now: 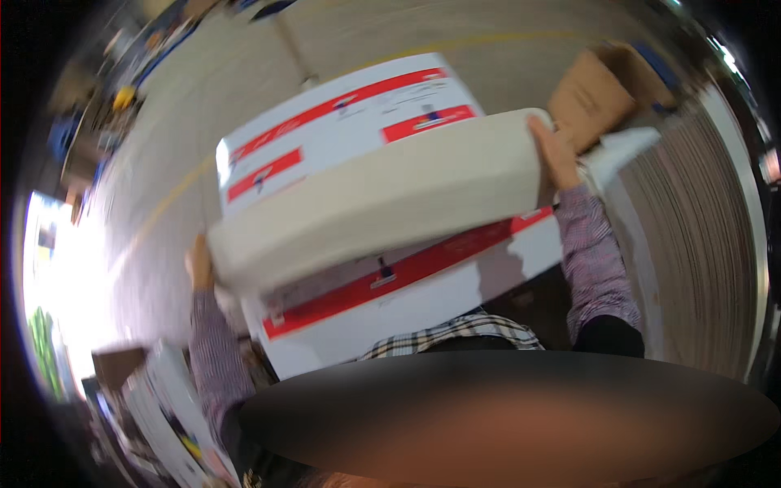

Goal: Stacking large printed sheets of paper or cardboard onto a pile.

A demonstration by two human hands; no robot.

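Note:
A long off-white piece (382, 195) with rounded ends, its material too blurred to tell, spans the view between my two hands. My left hand (198, 262) grips its left end, with the fingers partly hidden and smeared by motion. Around the right end, my right hand (557, 150) is closed with fingers against the side. The piece is tilted, its right end farther from me than its left. Below it is a white carton (423, 301) with red printed bands, showing on both sides of the piece. The carton's middle is hidden, and whether the piece touches it I cannot tell.
A brown cardboard box (590, 98) stands open at the far right. Nearer, a tall stack of flat sheets (691, 220) fills the right side. White cartons (167, 407) sit at the lower left. Yellow lines (163, 207) mark the grey floor beyond.

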